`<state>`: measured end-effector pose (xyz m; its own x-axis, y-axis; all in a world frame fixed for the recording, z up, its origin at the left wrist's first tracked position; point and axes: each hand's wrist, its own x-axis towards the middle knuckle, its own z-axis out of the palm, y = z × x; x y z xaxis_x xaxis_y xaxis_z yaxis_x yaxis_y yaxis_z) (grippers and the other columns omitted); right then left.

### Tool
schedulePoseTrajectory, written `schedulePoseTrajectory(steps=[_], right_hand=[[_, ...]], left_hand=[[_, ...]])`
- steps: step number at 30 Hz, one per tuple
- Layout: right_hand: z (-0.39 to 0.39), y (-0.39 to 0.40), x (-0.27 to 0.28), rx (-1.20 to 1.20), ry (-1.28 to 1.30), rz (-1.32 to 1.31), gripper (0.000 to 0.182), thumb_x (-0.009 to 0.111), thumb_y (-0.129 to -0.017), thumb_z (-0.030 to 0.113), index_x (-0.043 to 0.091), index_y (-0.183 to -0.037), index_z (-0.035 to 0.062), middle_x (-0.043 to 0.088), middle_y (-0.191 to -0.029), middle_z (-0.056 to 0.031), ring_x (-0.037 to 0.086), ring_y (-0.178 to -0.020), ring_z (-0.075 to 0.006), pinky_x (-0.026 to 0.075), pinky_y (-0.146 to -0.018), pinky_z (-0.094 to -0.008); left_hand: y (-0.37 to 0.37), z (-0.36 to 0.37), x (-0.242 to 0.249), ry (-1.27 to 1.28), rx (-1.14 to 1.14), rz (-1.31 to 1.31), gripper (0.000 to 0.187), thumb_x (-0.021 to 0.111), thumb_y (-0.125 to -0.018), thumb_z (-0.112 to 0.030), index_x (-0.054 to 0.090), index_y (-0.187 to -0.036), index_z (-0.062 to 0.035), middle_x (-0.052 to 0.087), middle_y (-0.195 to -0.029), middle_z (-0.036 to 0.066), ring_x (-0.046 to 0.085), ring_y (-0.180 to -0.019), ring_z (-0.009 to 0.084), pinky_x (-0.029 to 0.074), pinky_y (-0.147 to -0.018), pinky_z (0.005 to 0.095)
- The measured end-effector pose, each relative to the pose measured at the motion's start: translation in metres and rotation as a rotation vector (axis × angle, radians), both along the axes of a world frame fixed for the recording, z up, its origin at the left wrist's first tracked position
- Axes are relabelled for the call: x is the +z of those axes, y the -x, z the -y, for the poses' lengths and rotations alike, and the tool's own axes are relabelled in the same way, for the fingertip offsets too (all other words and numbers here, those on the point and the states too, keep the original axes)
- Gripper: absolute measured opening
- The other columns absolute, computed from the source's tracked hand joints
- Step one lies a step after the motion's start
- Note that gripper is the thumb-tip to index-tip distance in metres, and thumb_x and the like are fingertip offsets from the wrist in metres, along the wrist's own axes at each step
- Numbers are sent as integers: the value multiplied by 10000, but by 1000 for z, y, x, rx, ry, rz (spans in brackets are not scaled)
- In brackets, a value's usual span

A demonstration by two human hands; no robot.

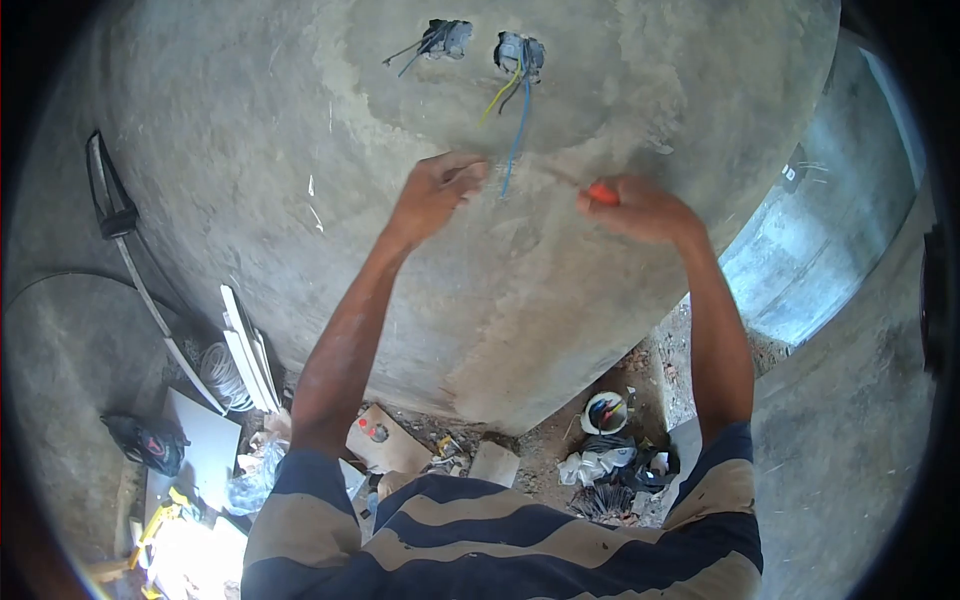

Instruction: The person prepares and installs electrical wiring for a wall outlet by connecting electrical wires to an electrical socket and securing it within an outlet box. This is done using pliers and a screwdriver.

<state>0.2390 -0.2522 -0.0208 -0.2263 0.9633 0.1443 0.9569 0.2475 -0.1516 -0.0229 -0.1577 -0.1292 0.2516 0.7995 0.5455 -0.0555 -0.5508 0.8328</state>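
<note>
My left hand is raised in front of the concrete wall, its fingers curled together and slightly blurred; I cannot make out what, if anything, is in them. Just right of its fingertips hangs a long blue wire, with a gap between. My right hand is closed around the handle of a red-handled screwdriver, whose thin, blurred shaft points left toward the wire. Above, a yellow-green wire and a dark wire come out of the right wall box. The left wall box has several short wires sticking out.
Along the left wall stand white trunking strips and a coil of white cable. A black bag lies farther left. Below are a board, a white bucket and plastic bags. A doorway opens at right.
</note>
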Motion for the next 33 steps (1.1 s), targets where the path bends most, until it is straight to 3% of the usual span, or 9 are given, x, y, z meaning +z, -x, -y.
schedulePoseTrajectory(steps=[5, 18, 24, 26, 27, 30, 32, 33], right_hand=[[-27, -7, 32, -69, 100, 82, 509, 565, -869, 575, 590, -781, 74, 573, -606, -35, 563, -584, -156, 430, -574, -343], [-42, 37, 36, -114, 98, 158, 600, 581, -846, 635, 553, -724, 48, 578, -602, -60, 589, -575, -179, 458, -584, -375], [-53, 25, 12, -34, -16, 185, 574, 578, -877, 573, 568, -762, 10, 584, -658, -138, 607, -656, -288, 461, -622, -426], [-66, 7, -24, 154, -373, 149, 530, 589, -876, 541, 596, -809, 16, 610, -737, -193, 611, -717, -355, 460, -648, -452], [-58, 5, -32, 118, -324, 164, 518, 598, -867, 543, 606, -822, 27, 619, -758, -201, 616, -726, -362, 462, -654, -457], [-41, -17, -87, 133, -176, 164, 487, 605, -859, 545, 617, -844, 58, 631, -772, -195, 620, -740, -369, 471, -658, -454], [-13, -24, -136, 52, 66, -16, 464, 617, -861, 523, 620, -863, 60, 647, -809, -184, 631, -726, -343, 481, -662, -447], [-4, -34, -178, -16, 186, -198, 454, 639, -853, 513, 612, -865, 60, 648, -782, -160, 635, -687, -280, 487, -657, -424]], left_hand=[[-50, -4, 3, 86, -88, 156, 292, 613, -956, -267, 664, -1080, -7, 667, -827, 30, 624, -753, 110, 509, -696, 264], [-43, -4, 1, 65, -96, 189, 222, 603, -956, -201, 671, -977, 9, 627, -728, 19, 578, -651, 90, 473, -622, 229], [-37, -6, 1, 71, -101, 158, 203, 604, -949, -185, 671, -962, 6, 624, -712, 16, 577, -652, 86, 468, -621, 232], [-32, -9, -8, 24, -90, 14, 211, 575, -946, -170, 681, -920, 11, 624, -690, 25, 583, -647, 98, 474, -623, 258], [-28, -11, -14, 17, -89, 6, 211, 575, -946, -170, 681, -920, 11, 624, -690, 25, 583, -647, 98, 474, -623, 258], [-3, -12, -51, -45, -95, -384, 196, 534, -916, -118, 685, -903, 6, 644, -691, 51, 596, -650, 122, 482, -625, 276], [22, -12, -80, -83, -105, -793, 211, 523, -915, -141, 698, -914, -22, 686, -732, 103, 642, -669, 190, 508, -657, 324], [35, -18, -103, -164, -72, -1028, 207, 572, -912, -196, 702, -953, -40, 702, -799, 121, 663, -703, 233, 521, -693, 345]])
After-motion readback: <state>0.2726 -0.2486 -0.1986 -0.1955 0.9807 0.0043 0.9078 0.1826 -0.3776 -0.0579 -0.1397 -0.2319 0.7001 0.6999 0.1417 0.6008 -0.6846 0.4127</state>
